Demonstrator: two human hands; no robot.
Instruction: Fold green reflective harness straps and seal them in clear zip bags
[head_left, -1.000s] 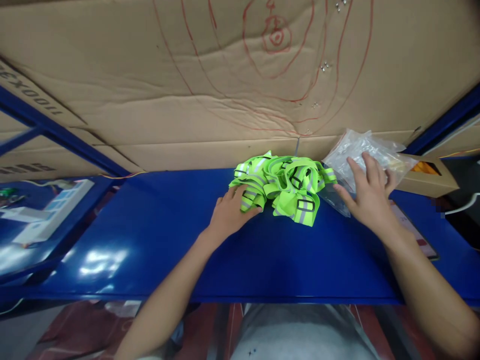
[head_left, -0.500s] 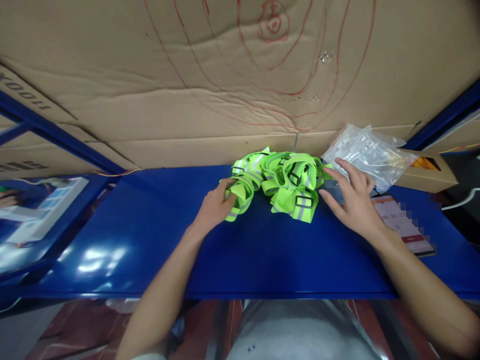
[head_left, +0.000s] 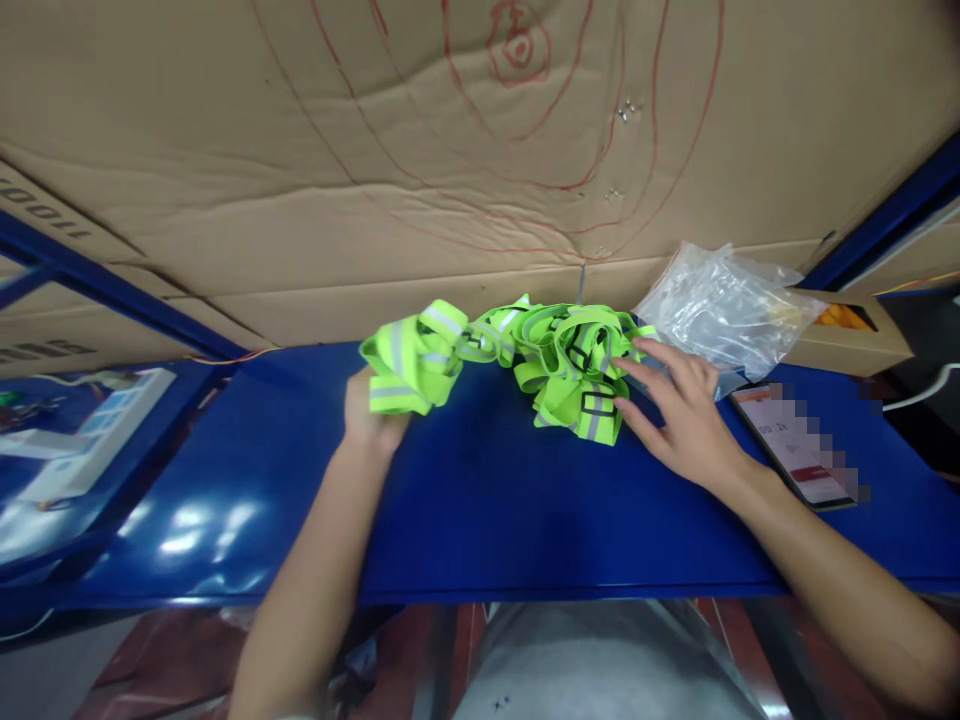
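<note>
My left hand is closed on a bundle of neon-green reflective straps with grey stripes, raised off the blue surface; its fingers are mostly behind the webbing. A stretch of strap links this bundle to a larger tangled pile of the same straps, which lies against the cardboard. Black plastic buckles show in the pile. My right hand is at the pile's right side, fingers spread and the fingertips at its edge. Whether they touch the webbing I cannot tell for certain.
Behind the blue table stands a cardboard sheet with red rings drawn on it. To the right are clear plastic bags, an open cardboard box with something orange inside, and a phone. A white power strip lies at far left.
My left hand has lifted part of the straps and drawn it left, away from the pile. My right hand has shifted slightly left, closer to the pile's edge.
</note>
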